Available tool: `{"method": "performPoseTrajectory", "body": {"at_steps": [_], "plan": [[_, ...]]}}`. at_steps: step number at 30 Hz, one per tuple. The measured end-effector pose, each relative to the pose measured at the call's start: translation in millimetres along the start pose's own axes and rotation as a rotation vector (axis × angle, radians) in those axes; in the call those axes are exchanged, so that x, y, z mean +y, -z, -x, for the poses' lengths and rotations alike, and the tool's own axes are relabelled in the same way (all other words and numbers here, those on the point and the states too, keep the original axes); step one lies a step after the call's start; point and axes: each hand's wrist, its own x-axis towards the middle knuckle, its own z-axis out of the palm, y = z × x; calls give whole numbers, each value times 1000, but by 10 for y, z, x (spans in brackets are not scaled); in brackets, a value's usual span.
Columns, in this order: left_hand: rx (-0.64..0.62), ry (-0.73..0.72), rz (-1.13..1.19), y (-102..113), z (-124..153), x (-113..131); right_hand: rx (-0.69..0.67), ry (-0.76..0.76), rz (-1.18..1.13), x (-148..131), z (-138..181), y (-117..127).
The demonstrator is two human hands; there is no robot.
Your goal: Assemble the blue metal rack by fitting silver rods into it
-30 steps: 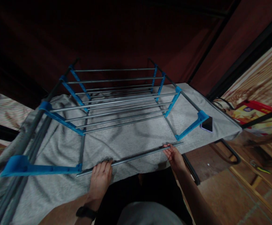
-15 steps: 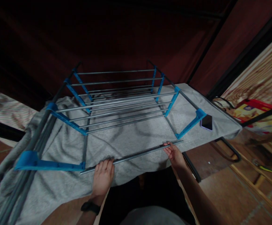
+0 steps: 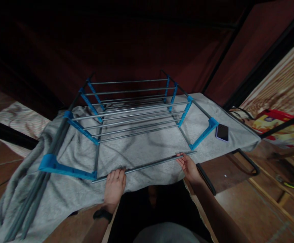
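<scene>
A loose grey metal rod (image 3: 150, 165) lies across the front of the cloth-covered table, its left part nearer to me. My left hand (image 3: 115, 185) is closed over the rod toward its left end, fingers on top. Toward the other end, my right hand (image 3: 186, 166) grips the same rod between thumb and fingers. Behind it stands a partly built drying rack (image 3: 134, 109), with grey tubes joined by blue plastic brackets. The rod's left tip is close to the front left blue bracket (image 3: 68, 170); its right tip lies in front of the right blue bracket (image 3: 204, 134).
A phone (image 3: 222, 132) rests on the grey blanket (image 3: 141, 145) at the right. Several loose tubes (image 3: 31, 206) lie at the left edge. A red and yellow box (image 3: 279, 126) stands beyond the table's right side. Wooden slats (image 3: 278, 199) are on the tiled floor.
The left end of the rack now appears farther right and the view has shifted slightly. Both hands keep their hold on the rod, the left one a little farther right in view.
</scene>
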Motion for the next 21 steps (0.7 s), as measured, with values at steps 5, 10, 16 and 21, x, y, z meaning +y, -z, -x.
{"method": "performPoseTrajectory", "body": {"at_steps": [5,10,16,21], "plan": [[2,17,12,24,-10,14,-25,16,-15,-4,35,-13],[30,30,20,24,-13,25,-25,34,-26,1,59,-23],[21,16,-1,29,-14,29,-55,48,-43,7,48,-13],[23,19,-15,23,-19,28,-75,58,-30,17,37,5]]}}
